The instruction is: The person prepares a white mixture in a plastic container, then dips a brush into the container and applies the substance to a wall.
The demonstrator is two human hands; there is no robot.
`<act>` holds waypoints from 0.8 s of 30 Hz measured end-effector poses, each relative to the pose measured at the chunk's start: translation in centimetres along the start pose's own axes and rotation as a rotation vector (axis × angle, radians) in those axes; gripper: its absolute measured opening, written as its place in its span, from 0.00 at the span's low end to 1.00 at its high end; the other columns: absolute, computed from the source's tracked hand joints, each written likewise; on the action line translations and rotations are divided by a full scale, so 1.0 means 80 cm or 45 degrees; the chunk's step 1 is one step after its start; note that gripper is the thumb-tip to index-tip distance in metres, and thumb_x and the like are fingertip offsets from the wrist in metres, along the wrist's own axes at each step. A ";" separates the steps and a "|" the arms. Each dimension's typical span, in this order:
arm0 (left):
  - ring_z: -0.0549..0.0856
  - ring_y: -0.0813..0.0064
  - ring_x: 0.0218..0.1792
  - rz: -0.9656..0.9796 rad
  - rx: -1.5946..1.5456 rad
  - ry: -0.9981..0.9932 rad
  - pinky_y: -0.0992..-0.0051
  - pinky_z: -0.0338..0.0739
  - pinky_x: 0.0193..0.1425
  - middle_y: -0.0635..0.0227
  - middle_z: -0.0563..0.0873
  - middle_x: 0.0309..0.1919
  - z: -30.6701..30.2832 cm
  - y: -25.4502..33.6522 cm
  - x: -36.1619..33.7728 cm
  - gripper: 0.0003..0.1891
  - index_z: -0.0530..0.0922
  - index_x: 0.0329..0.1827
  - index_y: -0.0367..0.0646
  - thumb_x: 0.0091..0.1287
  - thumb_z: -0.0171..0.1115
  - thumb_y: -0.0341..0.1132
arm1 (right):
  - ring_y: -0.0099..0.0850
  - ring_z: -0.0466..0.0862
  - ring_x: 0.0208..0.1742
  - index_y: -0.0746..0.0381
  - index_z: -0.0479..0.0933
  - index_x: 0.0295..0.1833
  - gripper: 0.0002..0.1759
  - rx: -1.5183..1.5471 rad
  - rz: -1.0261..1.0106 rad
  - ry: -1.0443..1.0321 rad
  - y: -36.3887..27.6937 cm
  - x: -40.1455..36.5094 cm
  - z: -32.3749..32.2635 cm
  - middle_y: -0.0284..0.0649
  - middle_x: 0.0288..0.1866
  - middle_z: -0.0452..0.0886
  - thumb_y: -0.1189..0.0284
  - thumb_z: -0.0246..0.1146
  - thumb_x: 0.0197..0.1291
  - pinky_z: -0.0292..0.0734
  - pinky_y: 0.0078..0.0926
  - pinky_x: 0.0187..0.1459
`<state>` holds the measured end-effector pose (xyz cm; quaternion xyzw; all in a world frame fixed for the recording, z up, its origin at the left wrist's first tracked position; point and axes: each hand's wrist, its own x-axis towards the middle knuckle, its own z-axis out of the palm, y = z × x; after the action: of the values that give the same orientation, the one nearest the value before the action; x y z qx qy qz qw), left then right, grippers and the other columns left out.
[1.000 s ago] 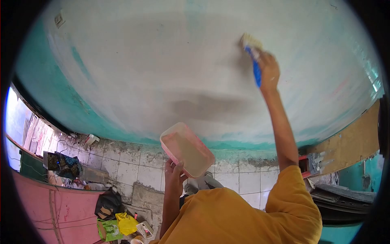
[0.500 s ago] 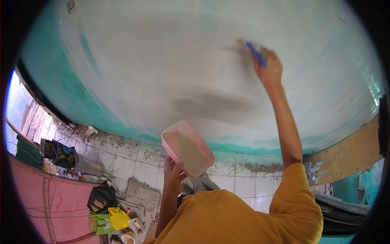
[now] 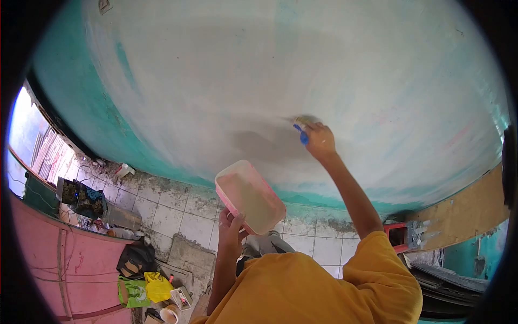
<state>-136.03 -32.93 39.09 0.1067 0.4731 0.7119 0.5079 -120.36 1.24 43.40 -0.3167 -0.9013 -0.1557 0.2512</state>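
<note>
My right hand [image 3: 321, 141] grips a blue-handled paintbrush [image 3: 301, 129] and presses its bristles against the white-painted wall [image 3: 226, 70], just above a darker grey wet patch [image 3: 264, 143]. My left hand [image 3: 232, 225] holds a pink rectangular tub [image 3: 249, 196] from below, tilted, with pale paint inside. I wear a yellow shirt [image 3: 302, 291].
Turquoise paint shows at the wall's lower band [image 3: 135, 156] and left side. Below is a grey tiled floor [image 3: 178, 210] with bags [image 3: 143, 275], small containers and clutter at the left. A pink surface [image 3: 59, 259] lies lower left, a brown board [image 3: 458, 210] at the right.
My right hand has swept the brush down and left along the wall, from high up to the grey patch. The left hand and tub have stayed nearly still.
</note>
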 end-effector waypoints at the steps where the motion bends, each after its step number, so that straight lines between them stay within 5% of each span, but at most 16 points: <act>1: 0.81 0.67 0.53 -0.035 -0.016 -0.008 0.62 0.86 0.49 0.57 0.74 0.58 0.001 0.002 -0.002 0.31 0.57 0.68 0.37 0.68 0.63 0.35 | 0.39 0.83 0.47 0.55 0.83 0.52 0.19 -0.038 -0.006 0.029 0.006 0.015 -0.017 0.41 0.47 0.85 0.75 0.63 0.52 0.77 0.40 0.47; 3: 0.81 0.67 0.53 -0.036 -0.007 -0.006 0.62 0.86 0.49 0.57 0.75 0.58 0.000 0.001 -0.001 0.32 0.57 0.68 0.37 0.68 0.63 0.36 | 0.41 0.84 0.46 0.57 0.83 0.51 0.15 -0.083 -0.027 0.321 0.018 0.058 -0.071 0.43 0.45 0.86 0.71 0.64 0.56 0.78 0.42 0.45; 6: 0.83 0.65 0.51 -0.013 0.012 0.008 0.61 0.86 0.47 0.57 0.76 0.56 0.001 -0.003 -0.001 0.33 0.57 0.68 0.36 0.67 0.64 0.38 | 0.42 0.83 0.44 0.55 0.83 0.51 0.14 -0.207 0.327 0.482 0.020 0.115 -0.173 0.42 0.46 0.85 0.70 0.65 0.59 0.80 0.38 0.46; 11: 0.81 0.66 0.54 -0.044 -0.031 -0.017 0.64 0.86 0.49 0.57 0.75 0.59 -0.004 -0.001 -0.001 0.33 0.56 0.69 0.36 0.67 0.64 0.36 | 0.43 0.82 0.50 0.52 0.83 0.54 0.18 -0.156 0.005 0.922 0.022 0.129 -0.196 0.38 0.51 0.85 0.77 0.62 0.58 0.79 0.38 0.48; 15: 0.81 0.66 0.54 -0.047 -0.021 0.011 0.63 0.86 0.49 0.56 0.74 0.59 -0.006 0.000 0.002 0.33 0.56 0.69 0.36 0.67 0.64 0.36 | 0.45 0.81 0.53 0.58 0.81 0.57 0.23 -0.360 0.088 0.458 0.012 0.054 -0.058 0.40 0.58 0.81 0.78 0.62 0.53 0.78 0.42 0.47; 21: 0.83 0.66 0.50 0.007 0.036 0.000 0.61 0.86 0.48 0.56 0.75 0.57 -0.006 0.008 0.010 0.32 0.58 0.68 0.36 0.67 0.64 0.37 | 0.40 0.84 0.48 0.59 0.83 0.50 0.14 0.051 0.201 0.064 -0.030 -0.042 0.058 0.39 0.49 0.85 0.71 0.65 0.57 0.79 0.40 0.47; 24: 0.81 0.66 0.55 -0.006 0.051 -0.019 0.62 0.85 0.51 0.56 0.74 0.60 0.000 0.022 0.012 0.31 0.56 0.70 0.36 0.68 0.62 0.34 | 0.38 0.85 0.39 0.59 0.83 0.48 0.12 0.283 0.290 0.265 -0.030 -0.054 0.058 0.41 0.42 0.85 0.68 0.65 0.60 0.79 0.39 0.41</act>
<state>-137.55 -32.20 40.13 0.1210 0.4837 0.7004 0.5107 -120.66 -0.66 36.94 -0.3693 -0.8403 -0.0579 0.3926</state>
